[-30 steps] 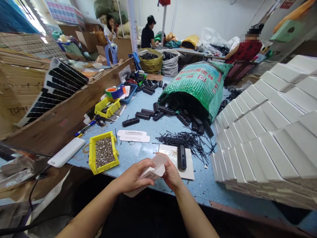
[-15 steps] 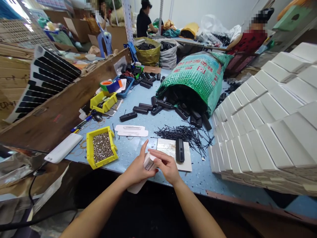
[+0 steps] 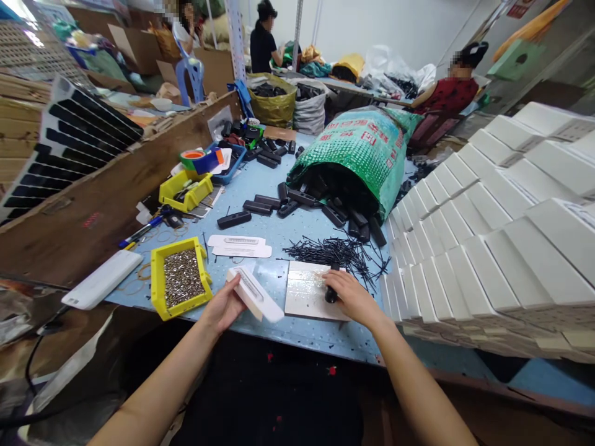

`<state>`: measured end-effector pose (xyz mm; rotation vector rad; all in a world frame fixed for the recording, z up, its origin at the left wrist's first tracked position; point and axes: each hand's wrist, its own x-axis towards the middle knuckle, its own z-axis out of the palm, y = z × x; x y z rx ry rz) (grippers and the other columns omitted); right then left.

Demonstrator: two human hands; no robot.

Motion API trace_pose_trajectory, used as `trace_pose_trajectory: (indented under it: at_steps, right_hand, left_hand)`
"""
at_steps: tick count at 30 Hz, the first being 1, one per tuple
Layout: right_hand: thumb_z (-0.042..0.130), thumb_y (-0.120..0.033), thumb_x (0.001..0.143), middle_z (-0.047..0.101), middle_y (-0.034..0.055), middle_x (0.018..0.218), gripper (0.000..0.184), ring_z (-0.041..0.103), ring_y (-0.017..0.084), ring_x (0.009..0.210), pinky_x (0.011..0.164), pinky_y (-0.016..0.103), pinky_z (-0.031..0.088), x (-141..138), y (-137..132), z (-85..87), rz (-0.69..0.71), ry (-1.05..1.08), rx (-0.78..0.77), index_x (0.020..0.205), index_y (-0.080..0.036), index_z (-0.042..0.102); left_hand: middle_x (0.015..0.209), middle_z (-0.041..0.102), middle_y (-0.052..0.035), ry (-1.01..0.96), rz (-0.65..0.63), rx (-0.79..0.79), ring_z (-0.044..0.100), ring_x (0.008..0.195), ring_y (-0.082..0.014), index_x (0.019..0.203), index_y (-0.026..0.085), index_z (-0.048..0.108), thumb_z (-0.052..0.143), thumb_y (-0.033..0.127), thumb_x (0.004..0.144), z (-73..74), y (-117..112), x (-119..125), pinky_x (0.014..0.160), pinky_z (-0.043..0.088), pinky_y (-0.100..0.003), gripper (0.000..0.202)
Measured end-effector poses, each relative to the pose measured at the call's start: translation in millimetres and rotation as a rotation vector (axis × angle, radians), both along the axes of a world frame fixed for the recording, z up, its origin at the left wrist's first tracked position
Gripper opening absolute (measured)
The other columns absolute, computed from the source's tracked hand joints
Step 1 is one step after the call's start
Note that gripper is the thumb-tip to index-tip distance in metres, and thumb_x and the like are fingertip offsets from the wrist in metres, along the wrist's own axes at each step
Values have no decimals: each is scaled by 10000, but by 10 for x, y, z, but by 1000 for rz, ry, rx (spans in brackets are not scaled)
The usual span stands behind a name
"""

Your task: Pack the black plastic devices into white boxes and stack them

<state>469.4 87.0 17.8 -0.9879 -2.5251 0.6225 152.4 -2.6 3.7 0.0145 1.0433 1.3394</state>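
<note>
My left hand [image 3: 224,308] grips a slim white cardboard box [image 3: 256,292] by its left end, holding it tilted over the table's front part, a printed outline on its upper face. My right hand [image 3: 352,298] is closed around a black oblong plastic case [image 3: 331,293], which is partly hidden by the fingers. That case is at the right side of a pale board [image 3: 300,296]. Just behind the board spreads a heap of thin black sticks [image 3: 320,253]. Flat printed white cartons [image 3: 239,246] lie beyond the left hand.
A yellow bin [image 3: 160,288] of small metal parts stands at the left. Behind, a green sack [image 3: 348,148] spills black cases [image 3: 302,197]. Stacked white boxes [image 3: 483,248] form a wall on the right. A wooden partition [image 3: 93,210] edges the left; people sit farther back.
My hands have separated. The left has moved left with the white box, while the right has let go of the box and taken hold of the black case on the board.
</note>
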Motion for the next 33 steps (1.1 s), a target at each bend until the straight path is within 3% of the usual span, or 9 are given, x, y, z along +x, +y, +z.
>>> trace_pose_trajectory:
  at_steps: [3,6,10,14,17,20,22,27,33]
  right_hand:
    - [672,-312,826,671,72,967,327,664,240,901,817,424,545,-346,-184,113,-231,599,-136,1094,-225,505]
    - [676,-419,826,659,77,974,384,661,229,915,821,403,543,-819,-392,211,-325,980,-167,1085,-231,462]
    - [805,-384,696,597,100,1158,429,585,243,1083,917,398,494,-1160,-486,250,-315,792,-165,991,-216,542]
    - [709,-417,801,651,57,1012,473,639,188,904,784,310,531,-1294,-274,128,-24,713,-370,1187,-234,508]
    - [514,-317,943,630,91,1122,245,578,207,1063,936,362,454,-1467,123,-75,80,293,-232,1128,-192,616]
    - [564,-171,888,609,136,1141,132,519,255,1108,978,397,387,-1622,496,-303,-119,-125,-27,903,-134,690]
    - [599,-132,850,628,144,1040,90,535,256,1038,940,378,400,-1655,612,-424,-107,-220,-23,837,-113,686]
    - [554,-161,896,607,135,1050,148,521,245,1026,927,370,401,-1596,626,-532,-139,-175,-16,1000,-121,651]
    - [566,-144,880,633,72,909,56,597,183,879,829,308,471,-1601,549,-373,-107,5,-73,887,-142,622]
  left_hand:
    - [805,673,-60,-58,228,-132,675,672,-174,1066,150,523,468,309,944,-1,24,182,589,598,-312,208]
    - [873,682,-92,-129,202,-159,682,725,-170,1025,125,550,473,335,942,37,3,442,657,601,-304,239]
    - [1078,649,-173,42,-73,-40,662,952,-242,1126,103,561,469,485,909,6,-145,466,845,555,-393,449]
    - [1263,566,-161,992,-131,222,534,1186,-327,1248,167,489,790,482,607,-168,-330,162,995,440,-460,775]
    - [1138,631,-118,1356,-278,296,622,1033,-291,1285,186,422,782,395,623,-227,-368,39,919,478,-419,782]
    - [1017,659,-93,1419,-348,235,662,888,-260,1302,176,352,709,407,698,-203,-302,56,786,515,-366,739]
    - [1026,656,-95,1432,-387,231,660,899,-265,1288,173,353,703,409,695,-192,-232,85,774,511,-357,728]
    - [1091,643,-96,1410,-424,270,648,951,-256,1296,175,366,685,366,705,-244,-113,110,817,501,-345,698]
    - [1336,528,-155,1400,-383,377,522,1216,-286,1382,153,338,690,355,718,-256,-78,105,1018,411,-391,779]
